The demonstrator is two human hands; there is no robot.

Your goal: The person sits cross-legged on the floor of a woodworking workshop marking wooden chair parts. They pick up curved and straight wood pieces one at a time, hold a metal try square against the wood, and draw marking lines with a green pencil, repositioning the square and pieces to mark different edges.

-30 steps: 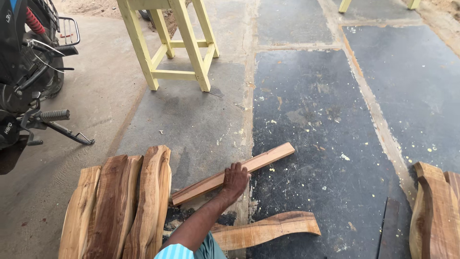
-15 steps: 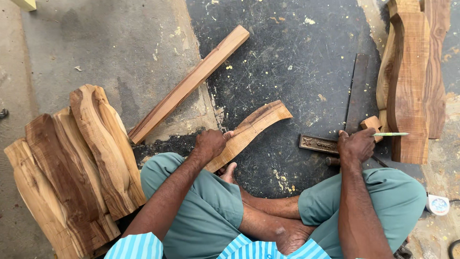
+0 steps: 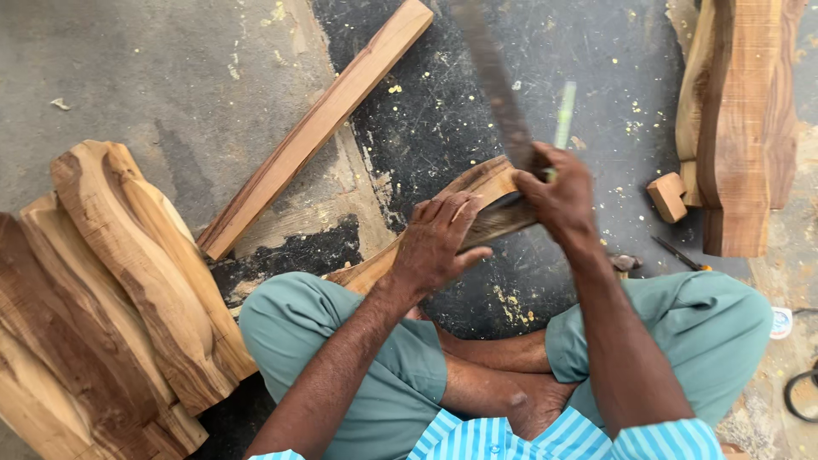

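Observation:
I sit cross-legged on a dark stone floor. My left hand presses down on a curved wooden piece that lies across my lap and the floor. My right hand is closed around a long dark flat tool, blurred, which rises away from me, together with a thin green pencil-like stick. The tool's lower end rests on the curved piece between my hands.
A straight wooden plank lies diagonally at upper left. A stack of curved carved wooden pieces stands at left, another stack at upper right. A small wood block and a thin metal tool lie near my right knee.
My right hand has lifted the long dark tool off the floor and brought it over to the curved piece. My left hand has stayed on that piece. The view has closed in.

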